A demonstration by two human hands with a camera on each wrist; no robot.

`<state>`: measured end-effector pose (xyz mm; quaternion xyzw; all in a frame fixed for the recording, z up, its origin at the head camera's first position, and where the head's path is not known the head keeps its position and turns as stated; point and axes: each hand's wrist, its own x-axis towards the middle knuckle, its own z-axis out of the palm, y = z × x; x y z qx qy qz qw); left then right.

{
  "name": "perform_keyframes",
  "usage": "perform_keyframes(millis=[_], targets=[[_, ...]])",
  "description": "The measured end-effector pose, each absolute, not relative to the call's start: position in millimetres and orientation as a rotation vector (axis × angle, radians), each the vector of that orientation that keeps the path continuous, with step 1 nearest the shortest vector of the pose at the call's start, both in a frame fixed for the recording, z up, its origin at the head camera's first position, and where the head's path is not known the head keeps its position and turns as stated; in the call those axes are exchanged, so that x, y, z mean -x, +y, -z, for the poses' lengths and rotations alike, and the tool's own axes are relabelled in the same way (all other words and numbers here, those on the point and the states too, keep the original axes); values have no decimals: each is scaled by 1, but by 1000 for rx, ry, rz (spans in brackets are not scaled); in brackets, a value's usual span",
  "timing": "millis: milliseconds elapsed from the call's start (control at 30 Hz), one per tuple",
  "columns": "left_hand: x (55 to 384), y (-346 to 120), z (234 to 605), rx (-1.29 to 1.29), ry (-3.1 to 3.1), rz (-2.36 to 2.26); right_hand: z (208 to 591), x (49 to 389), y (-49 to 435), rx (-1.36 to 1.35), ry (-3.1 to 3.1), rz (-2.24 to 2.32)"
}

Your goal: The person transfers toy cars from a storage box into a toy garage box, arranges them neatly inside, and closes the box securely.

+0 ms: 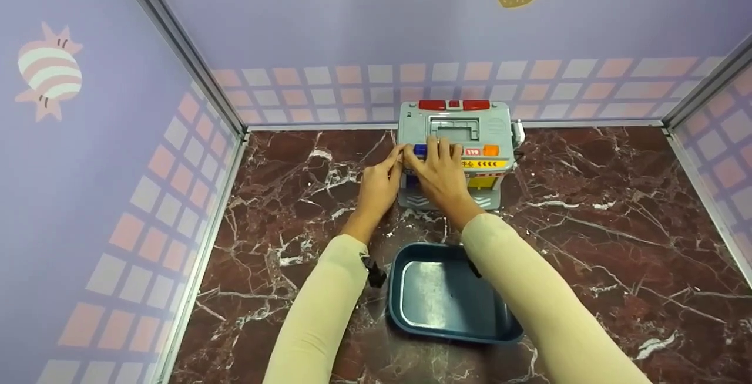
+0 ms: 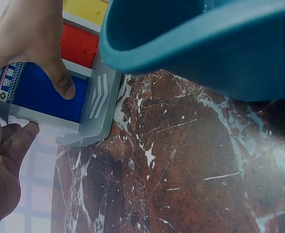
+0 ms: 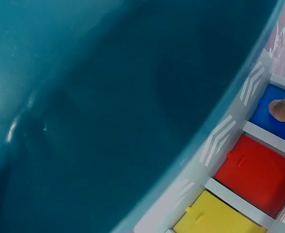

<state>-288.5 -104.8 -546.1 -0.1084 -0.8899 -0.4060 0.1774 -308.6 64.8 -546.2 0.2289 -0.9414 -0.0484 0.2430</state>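
Observation:
A grey toy garage (image 1: 420,120) with red roof lights and a 119 label stands against the back wall. My right hand (image 1: 443,181) grips its upper front edge, fingers bent over the roof. The right thumb (image 3: 280,110) presses on the blue door (image 2: 47,92). My left hand (image 1: 379,187) touches the left side with its fingers nearly straight; its fingertips (image 2: 30,130) rest along the side wall. Beside the blue door are a red door (image 3: 259,174) and a yellow door (image 3: 217,216), both closed. The right hand's fingertips partly cover the roof labels.
A dark teal plastic basin (image 1: 452,337) sits in front of the toy, partly under my right forearm. Purple patterned panels (image 1: 376,32) enclose the back and sides. The surface is dark red marbled (image 1: 587,243), with small white specks near the toy.

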Motion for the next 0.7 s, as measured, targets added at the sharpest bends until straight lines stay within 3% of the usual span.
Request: perform_keyframes(millis=[333,700], targets=[[296,-114,548,299,-2576,1139,539,294,71,-691,-2686,97],[275,-144,549,193,-2837,888,534,264,85,-786,-2691,-33]])
